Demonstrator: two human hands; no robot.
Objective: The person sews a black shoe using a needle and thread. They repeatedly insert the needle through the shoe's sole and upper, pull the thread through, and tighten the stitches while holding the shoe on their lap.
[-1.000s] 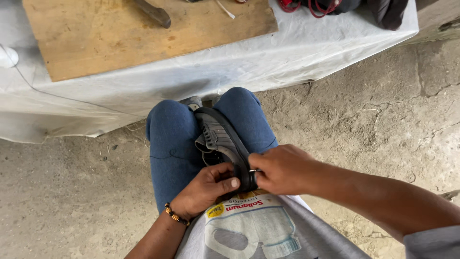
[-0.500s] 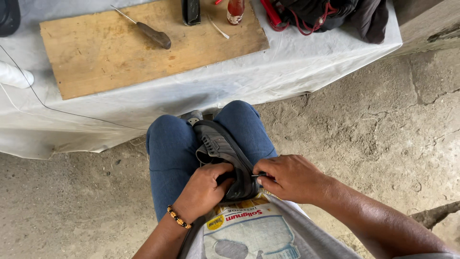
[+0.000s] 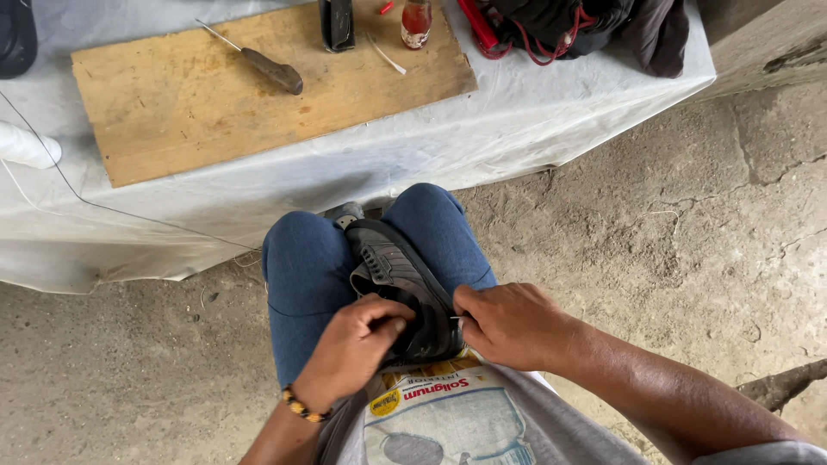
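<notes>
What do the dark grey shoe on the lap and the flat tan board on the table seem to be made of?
Dark grey shoe: probably matte leather or synthetic with a ribbed side panel, gripped by the left hand and right hand. Flat tan board: bare wood, judging by its stained, scuffed, unvarnished face.

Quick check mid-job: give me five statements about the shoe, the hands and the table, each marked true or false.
1. The shoe sits between the person's knees. True.
2. Both hands are on the shoe. True: the left hand and right hand grip its near end.
3. The awl is in the right hand. False: it lies on the wooden board, apart from both hands.
4. The board lies on the bare floor. False: it rests on the table's white cover.
5. A beaded bracelet is on the left wrist. True.
</notes>
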